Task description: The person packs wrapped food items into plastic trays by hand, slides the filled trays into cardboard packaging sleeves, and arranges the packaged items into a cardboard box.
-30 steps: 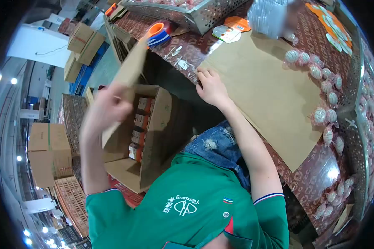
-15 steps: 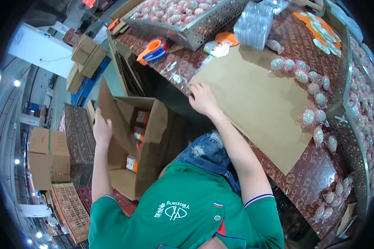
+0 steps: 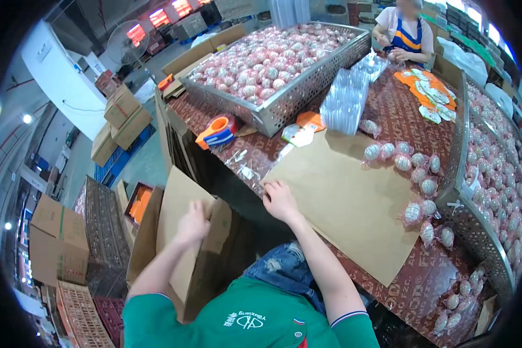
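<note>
My left hand (image 3: 192, 224) rests against a cardboard sheet (image 3: 177, 232) that now lies over the opening of a carton (image 3: 210, 249) on the left; its fingers are bent and blurred, so their grip is unclear. The sheet hides what is in the carton. On the table, my right hand (image 3: 281, 200) lies palm down with its fingers on the left corner of a large flat brown sheet (image 3: 348, 200). Wrapped egg-shaped pieces (image 3: 402, 162) lie along that sheet's right edge. Clear plastic packs (image 3: 345, 101) stand at its far edge.
A metal tray (image 3: 264, 116) of wrapped pieces stands at the back, beside a tape dispenser (image 3: 219, 132). Another perforated tray (image 3: 475, 214) runs along the right. A co-worker (image 3: 409, 35) stands at the far side. Cartons (image 3: 58, 240) and crates (image 3: 84, 316) are at left.
The cardboard sheet in my left hand has come down onto the carton, covering the orange-and-white boxes seen inside before. The view has tilted up, bringing the co-worker in. My right hand remains on the brown sheet.
</note>
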`<action>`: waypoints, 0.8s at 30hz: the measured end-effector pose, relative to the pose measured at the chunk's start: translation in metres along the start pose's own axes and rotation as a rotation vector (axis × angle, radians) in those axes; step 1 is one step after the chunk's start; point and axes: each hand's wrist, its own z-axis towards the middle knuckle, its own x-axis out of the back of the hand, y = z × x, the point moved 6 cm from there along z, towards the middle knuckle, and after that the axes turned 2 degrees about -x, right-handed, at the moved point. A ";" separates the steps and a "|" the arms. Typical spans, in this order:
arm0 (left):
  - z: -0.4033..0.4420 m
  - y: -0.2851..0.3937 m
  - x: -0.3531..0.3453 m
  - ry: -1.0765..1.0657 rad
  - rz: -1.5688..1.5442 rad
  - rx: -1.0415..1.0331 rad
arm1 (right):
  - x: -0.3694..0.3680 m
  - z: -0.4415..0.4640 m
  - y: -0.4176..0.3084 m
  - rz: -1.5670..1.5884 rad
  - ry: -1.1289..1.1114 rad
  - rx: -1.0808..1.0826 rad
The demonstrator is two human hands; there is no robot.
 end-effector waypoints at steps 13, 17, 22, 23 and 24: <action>0.017 -0.072 -0.088 -0.338 -0.560 0.184 | -0.002 -0.001 0.001 0.013 -0.033 -0.035; -0.040 -0.155 -0.252 -0.574 -0.631 -0.038 | 0.000 0.005 0.001 0.031 -0.066 -0.031; 0.013 -0.141 -0.347 -0.736 -0.874 0.039 | 0.002 0.012 -0.007 0.044 -0.138 -0.082; 0.014 -0.148 -0.362 -0.739 -0.914 0.019 | 0.004 0.012 -0.010 0.029 -0.138 -0.084; 0.021 -0.154 -0.377 -0.737 -0.958 -0.007 | 0.003 0.013 -0.013 0.025 -0.149 -0.084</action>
